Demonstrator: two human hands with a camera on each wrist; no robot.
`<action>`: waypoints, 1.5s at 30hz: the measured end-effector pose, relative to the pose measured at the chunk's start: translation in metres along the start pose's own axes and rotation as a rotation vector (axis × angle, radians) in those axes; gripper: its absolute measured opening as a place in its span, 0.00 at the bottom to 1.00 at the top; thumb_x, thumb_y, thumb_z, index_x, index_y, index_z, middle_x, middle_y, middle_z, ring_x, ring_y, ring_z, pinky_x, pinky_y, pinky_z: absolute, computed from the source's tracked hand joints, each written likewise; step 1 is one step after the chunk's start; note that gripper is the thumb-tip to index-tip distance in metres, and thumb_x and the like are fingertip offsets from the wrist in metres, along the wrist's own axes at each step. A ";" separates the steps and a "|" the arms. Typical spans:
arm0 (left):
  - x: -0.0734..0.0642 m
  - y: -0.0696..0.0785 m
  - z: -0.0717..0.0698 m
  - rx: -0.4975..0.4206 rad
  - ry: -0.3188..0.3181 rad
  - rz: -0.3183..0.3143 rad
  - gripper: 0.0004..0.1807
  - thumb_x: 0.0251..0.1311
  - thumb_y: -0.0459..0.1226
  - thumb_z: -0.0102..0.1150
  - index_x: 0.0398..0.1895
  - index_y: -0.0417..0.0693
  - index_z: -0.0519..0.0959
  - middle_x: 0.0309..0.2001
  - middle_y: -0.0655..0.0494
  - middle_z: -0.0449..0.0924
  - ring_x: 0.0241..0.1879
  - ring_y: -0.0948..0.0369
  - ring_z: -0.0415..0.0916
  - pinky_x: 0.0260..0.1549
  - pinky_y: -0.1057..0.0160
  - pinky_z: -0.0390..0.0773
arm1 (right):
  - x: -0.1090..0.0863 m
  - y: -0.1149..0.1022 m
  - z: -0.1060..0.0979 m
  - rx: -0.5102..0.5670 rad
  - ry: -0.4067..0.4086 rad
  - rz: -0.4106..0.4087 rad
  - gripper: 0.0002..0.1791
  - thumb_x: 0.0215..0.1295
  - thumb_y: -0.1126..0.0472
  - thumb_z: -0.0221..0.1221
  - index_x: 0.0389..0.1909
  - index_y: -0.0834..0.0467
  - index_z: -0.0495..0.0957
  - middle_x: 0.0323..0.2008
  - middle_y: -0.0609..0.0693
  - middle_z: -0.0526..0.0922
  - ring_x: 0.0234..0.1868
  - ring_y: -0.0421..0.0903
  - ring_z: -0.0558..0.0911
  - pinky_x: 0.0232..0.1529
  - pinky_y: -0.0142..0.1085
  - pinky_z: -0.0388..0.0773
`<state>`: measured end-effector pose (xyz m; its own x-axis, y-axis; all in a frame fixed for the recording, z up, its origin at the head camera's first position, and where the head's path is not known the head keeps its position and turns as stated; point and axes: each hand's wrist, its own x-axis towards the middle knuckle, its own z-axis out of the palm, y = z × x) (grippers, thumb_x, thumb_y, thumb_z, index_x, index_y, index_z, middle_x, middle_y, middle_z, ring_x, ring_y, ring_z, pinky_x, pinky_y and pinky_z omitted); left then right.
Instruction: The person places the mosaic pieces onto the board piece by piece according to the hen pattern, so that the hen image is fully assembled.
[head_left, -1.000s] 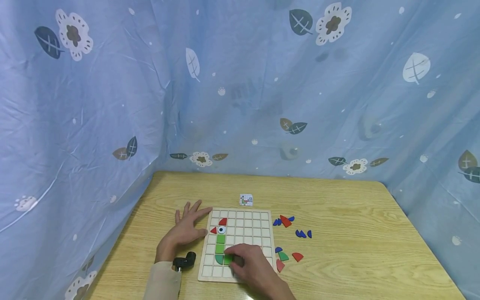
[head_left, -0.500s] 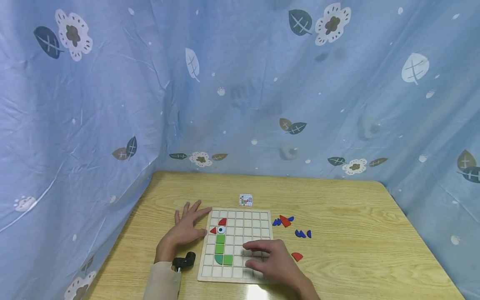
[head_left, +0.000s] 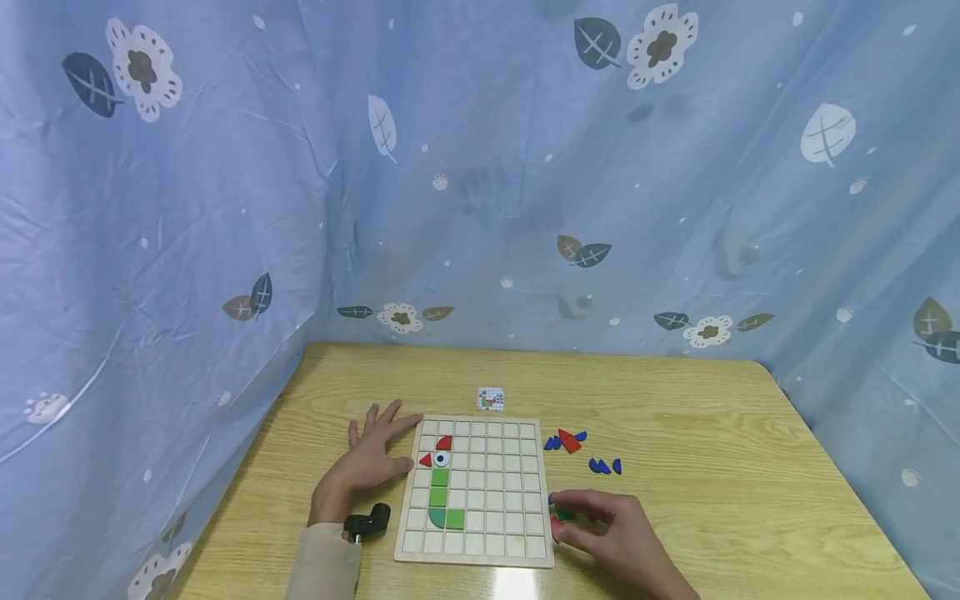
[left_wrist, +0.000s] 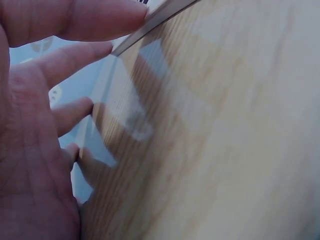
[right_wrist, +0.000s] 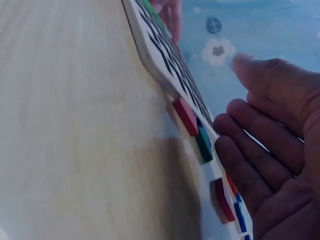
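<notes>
A wooden grid board [head_left: 495, 463] lies on the table. My left hand [head_left: 371, 458] spreads its fingers at the board's left edge, with thumb and index finger touching it. On the board are a red quarter-round piece [head_left: 445, 442], a red triangle [head_left: 426, 459], a white eye tile [head_left: 442, 458], green square tiles [head_left: 439, 477] and a darker green quarter-round piece [head_left: 437, 517]. Beyond the board's right edge, my right hand [head_left: 617, 533] hovers over a red piece [right_wrist: 185, 116] and a green piece [right_wrist: 203, 143]. Nothing sits between its fingers in the right wrist view.
A small pattern card [head_left: 491, 398] lies behind the board. Right of the board are a red piece [head_left: 569, 441] with blue pieces by it, and several blue half-rounds [head_left: 603, 467]. A blue patterned curtain [head_left: 480, 167] hangs behind the table.
My right hand has left the green square in the lower row and moved right, off the board, to the loose pieces. That square stays on the board. My left hand has not moved.
</notes>
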<state>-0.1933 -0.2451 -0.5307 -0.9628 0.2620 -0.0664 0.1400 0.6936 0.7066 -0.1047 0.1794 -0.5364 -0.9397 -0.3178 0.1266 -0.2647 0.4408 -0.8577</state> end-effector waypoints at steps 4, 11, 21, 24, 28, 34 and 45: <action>0.000 0.000 0.000 0.001 -0.001 -0.001 0.43 0.59 0.34 0.68 0.82 0.53 0.72 0.90 0.36 0.44 0.87 0.29 0.24 0.75 0.22 0.17 | -0.007 0.000 -0.002 -0.061 0.003 -0.009 0.16 0.65 0.54 0.78 0.53 0.50 0.92 0.52 0.43 0.94 0.57 0.35 0.89 0.59 0.27 0.84; 0.000 0.001 0.000 0.006 0.001 -0.006 0.43 0.59 0.34 0.68 0.82 0.52 0.72 0.90 0.36 0.44 0.87 0.29 0.24 0.75 0.21 0.17 | -0.019 -0.006 -0.010 -0.039 -0.030 0.069 0.17 0.66 0.54 0.76 0.55 0.50 0.91 0.54 0.44 0.93 0.59 0.32 0.87 0.62 0.25 0.81; -0.001 0.001 -0.001 -0.004 0.002 -0.002 0.43 0.58 0.33 0.69 0.81 0.52 0.73 0.89 0.35 0.45 0.87 0.28 0.25 0.75 0.21 0.17 | -0.018 -0.002 -0.016 -0.003 -0.043 0.094 0.18 0.66 0.56 0.76 0.56 0.53 0.91 0.55 0.47 0.93 0.58 0.31 0.87 0.59 0.24 0.82; -0.001 0.001 0.000 0.002 0.000 -0.004 0.43 0.59 0.34 0.69 0.82 0.53 0.73 0.90 0.36 0.44 0.87 0.29 0.25 0.75 0.21 0.17 | -0.012 0.001 -0.013 -0.060 -0.045 0.024 0.18 0.66 0.57 0.76 0.56 0.54 0.91 0.55 0.47 0.93 0.57 0.34 0.89 0.59 0.27 0.84; -0.001 0.000 0.000 0.006 -0.005 -0.007 0.43 0.60 0.34 0.69 0.82 0.54 0.72 0.90 0.37 0.44 0.87 0.29 0.24 0.76 0.21 0.17 | -0.004 0.001 -0.012 -0.162 -0.056 -0.073 0.17 0.66 0.57 0.76 0.55 0.53 0.91 0.52 0.45 0.94 0.52 0.34 0.90 0.55 0.30 0.87; 0.000 0.003 -0.001 0.001 -0.004 -0.002 0.43 0.60 0.34 0.69 0.82 0.53 0.72 0.90 0.36 0.43 0.87 0.29 0.24 0.75 0.21 0.16 | -0.001 -0.006 -0.018 -0.246 -0.094 -0.125 0.14 0.66 0.58 0.76 0.52 0.51 0.92 0.49 0.43 0.94 0.48 0.33 0.89 0.52 0.32 0.88; 0.001 0.000 0.000 0.010 -0.005 -0.005 0.43 0.60 0.34 0.69 0.82 0.52 0.72 0.90 0.35 0.43 0.87 0.29 0.24 0.75 0.21 0.16 | -0.014 -0.005 -0.027 -0.299 -0.129 -0.040 0.17 0.64 0.65 0.75 0.53 0.50 0.92 0.48 0.40 0.94 0.51 0.35 0.89 0.54 0.34 0.89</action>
<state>-0.1940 -0.2452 -0.5306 -0.9623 0.2617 -0.0740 0.1371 0.7017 0.6991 -0.0965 0.2041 -0.5207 -0.8973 -0.4347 0.0767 -0.3703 0.6468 -0.6667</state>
